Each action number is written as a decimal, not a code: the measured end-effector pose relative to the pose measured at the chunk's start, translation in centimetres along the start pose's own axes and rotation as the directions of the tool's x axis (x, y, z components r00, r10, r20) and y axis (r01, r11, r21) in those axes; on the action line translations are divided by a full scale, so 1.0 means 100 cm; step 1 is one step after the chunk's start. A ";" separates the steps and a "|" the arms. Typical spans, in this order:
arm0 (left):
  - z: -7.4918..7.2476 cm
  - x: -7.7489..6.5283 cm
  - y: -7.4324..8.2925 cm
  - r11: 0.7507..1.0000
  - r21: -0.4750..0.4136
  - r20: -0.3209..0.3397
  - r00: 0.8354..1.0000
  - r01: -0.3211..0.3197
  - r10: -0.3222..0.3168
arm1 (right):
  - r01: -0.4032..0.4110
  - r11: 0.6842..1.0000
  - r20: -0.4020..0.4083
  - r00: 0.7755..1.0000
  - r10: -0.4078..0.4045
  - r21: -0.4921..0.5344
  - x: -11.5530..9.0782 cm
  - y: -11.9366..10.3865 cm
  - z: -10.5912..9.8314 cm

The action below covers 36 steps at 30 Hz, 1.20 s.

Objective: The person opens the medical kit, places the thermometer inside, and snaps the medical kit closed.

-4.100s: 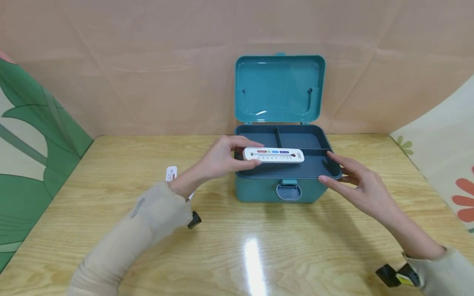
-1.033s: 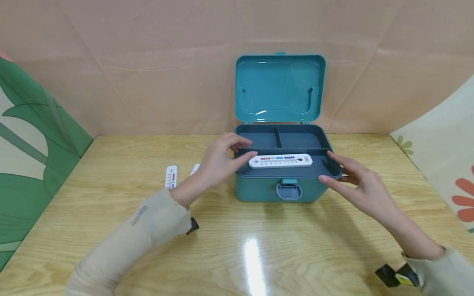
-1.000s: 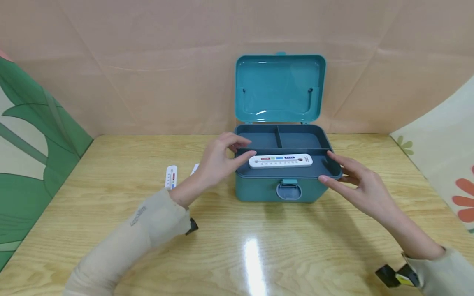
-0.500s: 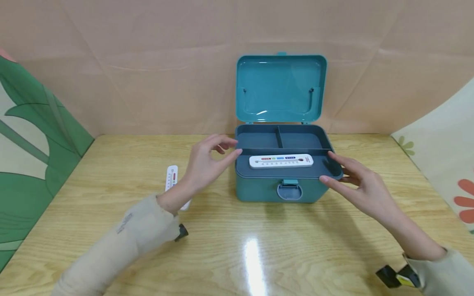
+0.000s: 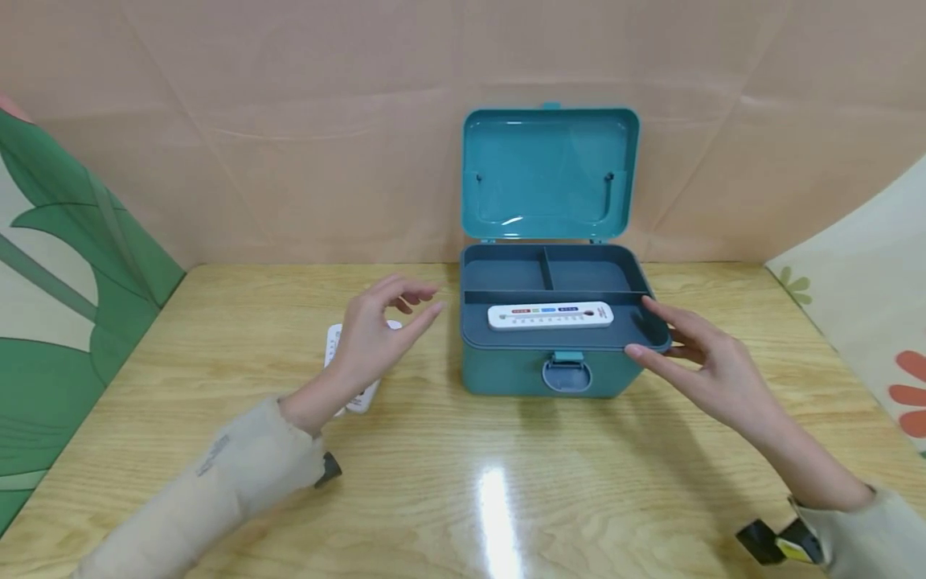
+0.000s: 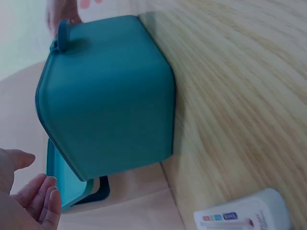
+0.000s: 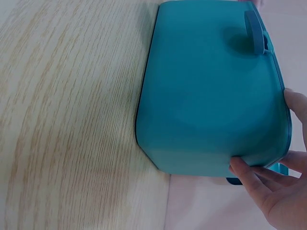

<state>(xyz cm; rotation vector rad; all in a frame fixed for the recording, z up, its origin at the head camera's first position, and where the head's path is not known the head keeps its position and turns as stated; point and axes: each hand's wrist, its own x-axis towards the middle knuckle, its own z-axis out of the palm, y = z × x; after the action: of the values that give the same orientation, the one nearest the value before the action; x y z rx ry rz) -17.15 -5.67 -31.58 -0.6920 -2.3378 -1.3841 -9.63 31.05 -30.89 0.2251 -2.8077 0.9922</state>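
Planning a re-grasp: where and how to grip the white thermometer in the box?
Likely midway along its long edges, pinched from above: the thermometer is a slim bar lying flat in the front compartment, which could hinder a low side approach.

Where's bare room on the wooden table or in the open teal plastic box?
Free: both rear compartments of the teal box, and the table in front of it, between the beige sleeves. Crowded: the front compartment, holding a flat white thermometer; the table under the left grip, with two more thermometers; the box's right front corner, held by the right grip.
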 end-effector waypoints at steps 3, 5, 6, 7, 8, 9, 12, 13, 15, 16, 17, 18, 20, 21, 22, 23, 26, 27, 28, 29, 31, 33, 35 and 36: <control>-0.002 -0.003 -0.004 1.000 0.005 -0.010 1.000 -0.002 0.003 | -0.005 1.000 0.002 1.000 0.005 0.001 0.000 0.000 0.000; -0.003 -0.005 -0.007 1.000 0.013 -0.015 1.000 -0.007 0.007 | -0.006 1.000 0.003 1.000 0.006 0.000 0.000 0.000 0.000; -0.004 -0.006 -0.009 1.000 0.018 -0.016 1.000 -0.007 0.007 | -0.004 1.000 0.002 1.000 0.004 -0.001 0.000 -0.001 0.000; -0.004 -0.007 -0.010 1.000 0.028 -0.015 1.000 -0.006 0.007 | -0.001 1.000 0.002 1.000 0.001 0.000 0.001 -0.001 0.000; -0.005 -0.008 -0.011 0.999 0.036 -0.014 1.000 -0.003 0.003 | 0.002 1.000 0.001 1.000 -0.002 0.000 0.001 -0.001 0.000; -0.005 -0.009 -0.013 0.999 0.039 -0.012 1.000 0.000 0.000 | 0.005 1.000 -0.001 1.000 -0.005 0.000 0.001 -0.001 0.000; -0.007 -0.013 -0.016 0.999 0.047 -0.006 1.000 0.022 -0.021 | 0.008 1.000 0.000 1.000 -0.008 0.003 0.001 0.000 0.000; -0.007 -0.014 -0.017 0.998 0.052 -0.004 1.000 0.029 -0.029 | 0.008 1.000 0.000 1.000 -0.008 0.004 0.001 0.000 0.000; -0.008 -0.017 -0.020 0.998 0.055 -0.002 0.999 0.040 -0.040 | 0.006 1.000 0.001 1.000 -0.006 0.005 0.001 0.000 0.000; -0.008 -0.018 -0.021 0.997 0.059 -0.002 0.999 0.045 -0.045 | 0.005 1.000 0.002 1.000 -0.005 0.005 0.001 0.000 0.000; -0.009 -0.019 -0.022 0.997 0.065 -0.002 0.999 0.050 -0.050 | 0.003 1.000 0.003 1.000 -0.003 0.005 0.001 0.000 0.000; -0.009 -0.020 -0.024 0.996 0.069 0.000 0.998 0.055 -0.055 | 0.002 1.000 0.003 1.000 -0.002 0.003 0.001 0.000 0.000; -0.010 -0.023 -0.027 0.996 0.066 0.004 0.998 0.063 -0.063 | -0.001 1.000 0.005 1.000 0.001 0.003 0.001 0.000 0.000; -0.011 -0.024 -0.029 0.995 0.067 0.005 0.998 0.068 -0.069 | -0.002 1.000 0.006 1.000 0.002 0.003 0.001 0.000 0.000; -0.012 -0.025 -0.031 0.995 0.070 0.007 0.997 0.074 -0.075 | -0.003 1.000 0.006 1.000 0.003 0.002 0.001 0.000 0.000; -0.012 -0.026 -0.032 0.994 0.072 0.010 0.997 0.082 -0.083 | -0.004 1.000 0.006 1.000 0.004 0.002 0.001 0.000 0.000; -0.015 -0.030 -0.036 0.991 0.088 0.017 0.994 0.102 -0.104 | -0.008 1.000 0.001 1.000 0.008 0.002 0.001 0.000 0.000; -0.017 -0.031 -0.037 0.990 0.093 0.020 0.994 0.109 -0.111 | -0.013 1.000 -0.003 1.000 0.013 0.001 0.001 -0.001 0.000; -0.018 -0.032 -0.038 0.989 0.101 0.022 0.993 0.113 -0.115 | -0.016 1.000 -0.006 1.000 0.016 0.002 0.001 -0.001 0.000; -0.019 -0.033 -0.039 0.988 0.103 0.023 0.992 0.118 -0.121 | -0.020 1.000 -0.010 1.000 0.020 0.003 0.001 -0.001 0.001; -0.021 -0.035 -0.041 0.987 0.108 0.026 0.992 0.123 -0.126 | -0.021 1.000 -0.016 1.000 0.021 0.006 0.001 -0.002 0.001; -0.022 -0.037 -0.043 0.986 0.116 0.024 0.992 0.124 -0.127 | -0.027 1.000 -0.021 0.999 0.028 0.004 0.001 -0.001 0.001; -0.023 -0.039 -0.043 0.984 0.123 0.021 0.991 0.129 -0.132 | -0.023 1.000 -0.022 0.999 0.023 0.006 0.000 -0.001 0.001; -0.023 -0.040 -0.044 0.983 0.127 0.022 0.991 0.131 -0.135 | -0.018 1.000 -0.021 1.000 0.018 0.008 0.000 -0.001 0.001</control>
<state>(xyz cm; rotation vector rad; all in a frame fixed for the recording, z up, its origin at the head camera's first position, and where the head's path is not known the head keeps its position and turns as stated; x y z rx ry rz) -16.28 -10.44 -35.70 -0.5323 -2.5105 -1.2740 -9.63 30.95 -30.88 0.1897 -2.7920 1.0039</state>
